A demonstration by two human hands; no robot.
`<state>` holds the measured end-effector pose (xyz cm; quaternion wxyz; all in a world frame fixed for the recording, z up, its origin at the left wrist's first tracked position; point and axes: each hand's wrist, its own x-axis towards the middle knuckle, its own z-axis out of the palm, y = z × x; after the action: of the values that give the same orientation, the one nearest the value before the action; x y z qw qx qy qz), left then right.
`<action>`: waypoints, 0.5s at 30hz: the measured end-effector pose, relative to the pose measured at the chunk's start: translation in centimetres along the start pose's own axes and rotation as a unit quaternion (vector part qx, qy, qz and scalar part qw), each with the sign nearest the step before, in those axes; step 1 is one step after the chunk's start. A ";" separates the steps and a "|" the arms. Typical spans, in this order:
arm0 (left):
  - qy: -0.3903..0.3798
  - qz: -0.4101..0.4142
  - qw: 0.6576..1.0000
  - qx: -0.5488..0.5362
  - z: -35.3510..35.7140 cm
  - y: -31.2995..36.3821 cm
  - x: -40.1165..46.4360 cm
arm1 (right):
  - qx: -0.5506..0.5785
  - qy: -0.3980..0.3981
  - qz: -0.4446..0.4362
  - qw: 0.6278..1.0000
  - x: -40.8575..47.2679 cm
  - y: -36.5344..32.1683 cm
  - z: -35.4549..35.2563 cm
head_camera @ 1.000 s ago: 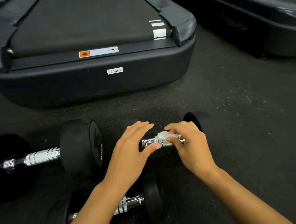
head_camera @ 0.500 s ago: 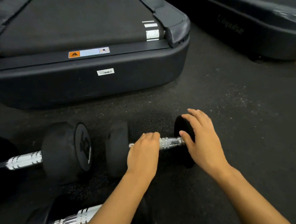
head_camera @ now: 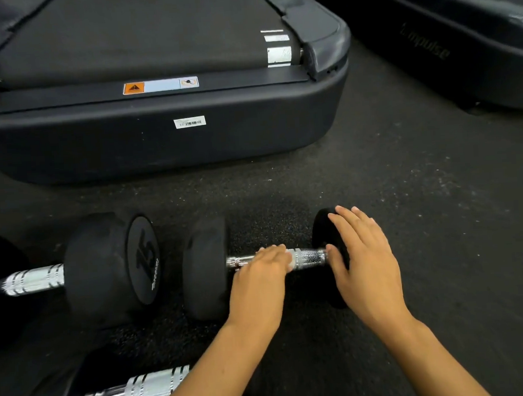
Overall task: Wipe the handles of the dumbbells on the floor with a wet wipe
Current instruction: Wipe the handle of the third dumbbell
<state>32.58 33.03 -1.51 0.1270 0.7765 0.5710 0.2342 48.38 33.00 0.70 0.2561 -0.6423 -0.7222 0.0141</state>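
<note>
From the head camera, three dumbbells lie on the dark rubber floor [head_camera: 407, 220] in front of a treadmill [head_camera: 160, 142]. The small dumbbell [head_camera: 206, 267] sits in the middle, lying crosswise, its chrome handle [head_camera: 312, 257] running left to right between two black ends.

The left hand [head_camera: 258, 285] lies over the left part of that handle, fingers curled down and pressed together on it. A bit of white wipe [head_camera: 291, 261] shows at its fingertips, pressed against the handle; most of the wipe is hidden under the hand. The hand is slightly blurred.

The right hand [head_camera: 366, 262] rests on the right end of the same dumbbell, fingers spread flat over the top of the black weight, thumb down beside the handle's right end. It grasps nothing; it lies against the weight with an unclenched palm.

To the left, a larger dumbbell [head_camera: 112, 266] marked 15 lies just beside the small one, its chrome handle reaching off the left edge. A third dumbbell [head_camera: 143, 391] lies nearer the person at the lower left, partly behind the left forearm, with only its ribbed handle and dark ends showing.

A second machine [head_camera: 458, 51] stands at the upper right, well apart from the hands.
</note>
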 end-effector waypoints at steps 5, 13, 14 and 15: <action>-0.035 -0.052 0.998 0.001 -0.4 -0.4 0.2 | 0.001 -0.001 -0.006 1.000 -0.1 0.1 0.0; -0.041 -0.051 0.997 -0.033 -0.8 -0.6 0.9 | 0.001 0.012 -0.008 1.000 -0.3 0.1 0.0; -0.032 -0.049 0.997 -0.040 -0.7 -0.2 0.3 | 0.001 0.013 -0.010 1.000 -0.3 0.1 0.1; -0.034 -0.033 0.998 -0.048 -0.6 0.2 0.2 | 0.002 0.014 -0.011 1.000 -0.2 0.1 0.1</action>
<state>32.50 33.13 -0.84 0.1914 0.7580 0.5794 0.2304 48.45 32.83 0.48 0.2677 -0.6340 -0.7255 0.0037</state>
